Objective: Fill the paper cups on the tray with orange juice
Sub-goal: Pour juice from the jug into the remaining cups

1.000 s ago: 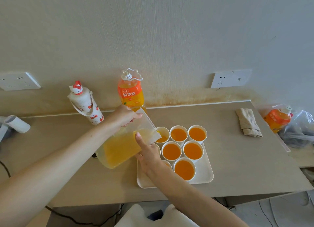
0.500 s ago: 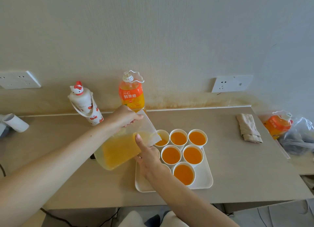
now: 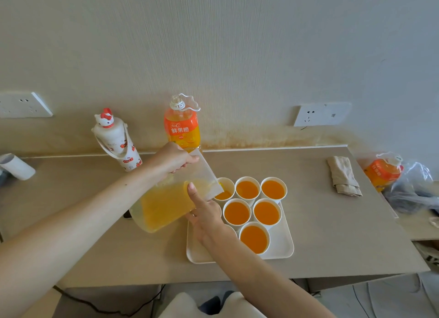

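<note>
Now pitcher [image 3: 164, 206] tips over back-left cup [image 3: 225, 194]
Left hand [image 3: 174, 159] grips it; right hand [image 3: 204, 213] presses its side, forefinger straight

Your frame is bright and evenly lit by soft, diffuse light. The wall [image 3: 237, 44] reads warm at left and cooler, paler toward the right. Shadows are weak: a small dark patch under the pitcher [image 3: 161, 206] on the table [image 3: 332, 234], and a thin soft one along the near edge of the tray [image 3: 285, 251]. The juice in the paper cups [image 3: 266, 212] reads flat, matte orange. Centre focus is sharp; the bottle label [image 3: 180, 130] is legible. Wide-angle distortion bows the table's back edge and swells your left forearm [image 3: 59, 234] at the lower-left corner. The plastic bag [image 3: 413, 191] at the right edge looks soft.
</note>
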`<action>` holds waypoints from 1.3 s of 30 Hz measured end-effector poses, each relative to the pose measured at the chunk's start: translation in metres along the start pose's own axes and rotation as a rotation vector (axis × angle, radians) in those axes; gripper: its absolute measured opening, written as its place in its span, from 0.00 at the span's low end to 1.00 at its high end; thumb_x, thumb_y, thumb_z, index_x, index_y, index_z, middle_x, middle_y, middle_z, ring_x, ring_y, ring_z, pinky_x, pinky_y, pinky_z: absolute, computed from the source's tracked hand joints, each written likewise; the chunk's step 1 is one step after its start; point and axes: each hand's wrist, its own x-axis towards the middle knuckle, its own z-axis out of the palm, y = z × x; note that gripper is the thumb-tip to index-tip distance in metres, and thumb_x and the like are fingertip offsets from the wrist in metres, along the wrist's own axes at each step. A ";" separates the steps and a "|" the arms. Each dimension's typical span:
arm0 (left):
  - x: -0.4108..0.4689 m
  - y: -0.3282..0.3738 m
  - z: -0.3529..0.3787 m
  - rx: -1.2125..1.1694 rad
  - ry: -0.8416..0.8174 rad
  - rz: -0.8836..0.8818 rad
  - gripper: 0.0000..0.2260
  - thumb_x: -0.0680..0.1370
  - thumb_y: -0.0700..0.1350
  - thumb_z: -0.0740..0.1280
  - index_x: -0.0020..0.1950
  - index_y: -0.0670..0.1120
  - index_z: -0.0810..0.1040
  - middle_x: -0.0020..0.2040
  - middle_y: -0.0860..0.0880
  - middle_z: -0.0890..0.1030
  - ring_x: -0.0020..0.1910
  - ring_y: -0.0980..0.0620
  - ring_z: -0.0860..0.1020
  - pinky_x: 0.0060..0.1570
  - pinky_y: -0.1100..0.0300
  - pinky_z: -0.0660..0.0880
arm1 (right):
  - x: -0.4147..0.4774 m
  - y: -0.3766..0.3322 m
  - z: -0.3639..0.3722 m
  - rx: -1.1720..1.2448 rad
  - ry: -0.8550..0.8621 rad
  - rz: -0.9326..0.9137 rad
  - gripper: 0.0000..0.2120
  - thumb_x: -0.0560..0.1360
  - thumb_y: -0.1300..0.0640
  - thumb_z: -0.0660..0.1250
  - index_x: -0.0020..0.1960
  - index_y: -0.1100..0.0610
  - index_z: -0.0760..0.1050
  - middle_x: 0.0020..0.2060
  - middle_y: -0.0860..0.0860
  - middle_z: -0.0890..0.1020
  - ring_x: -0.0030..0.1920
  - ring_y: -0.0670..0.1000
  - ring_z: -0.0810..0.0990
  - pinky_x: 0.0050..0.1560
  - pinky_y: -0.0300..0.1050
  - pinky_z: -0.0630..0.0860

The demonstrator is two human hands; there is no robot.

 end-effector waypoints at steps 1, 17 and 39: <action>0.000 0.000 0.000 0.001 -0.002 0.002 0.16 0.76 0.50 0.71 0.34 0.44 0.70 0.29 0.49 0.69 0.27 0.53 0.67 0.30 0.62 0.64 | 0.000 0.001 0.000 0.000 0.003 0.001 0.20 0.72 0.52 0.74 0.61 0.58 0.74 0.53 0.55 0.84 0.51 0.52 0.83 0.52 0.49 0.80; -0.004 -0.001 -0.001 0.027 -0.007 0.006 0.17 0.76 0.49 0.70 0.33 0.45 0.69 0.28 0.49 0.68 0.26 0.53 0.65 0.30 0.61 0.63 | -0.002 0.003 0.002 0.039 0.043 0.016 0.25 0.73 0.53 0.74 0.65 0.62 0.72 0.56 0.58 0.83 0.52 0.54 0.83 0.44 0.44 0.82; -0.004 0.000 -0.002 0.019 -0.002 0.009 0.16 0.76 0.49 0.70 0.33 0.44 0.70 0.28 0.49 0.68 0.26 0.53 0.66 0.29 0.62 0.63 | -0.004 0.003 0.003 0.060 -0.013 0.001 0.20 0.74 0.55 0.72 0.62 0.62 0.75 0.51 0.57 0.84 0.46 0.52 0.84 0.44 0.43 0.82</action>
